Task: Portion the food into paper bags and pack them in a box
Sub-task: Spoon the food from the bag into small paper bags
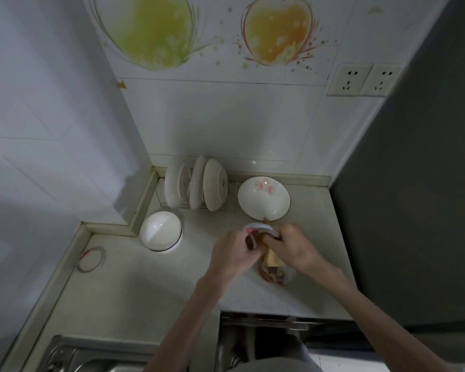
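Pale counter [134, 280]; both hands' grip — left hand [232, 253], right hand [293, 249] — clamped on a tilted white bowl [258, 227] above brownish food [270, 273].

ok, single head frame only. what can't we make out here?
- Food: head view, a brown blur under the right hand; type unclear.
- Small white dish: mostly covered by both hands; contents hidden.
- Left hand: its fingers curl at the dish, exact grip unclear.
- Paper bag: only a tan sliver shows between the hands.
- Box: none in view.
- Sink: cut off by the bottom edge.
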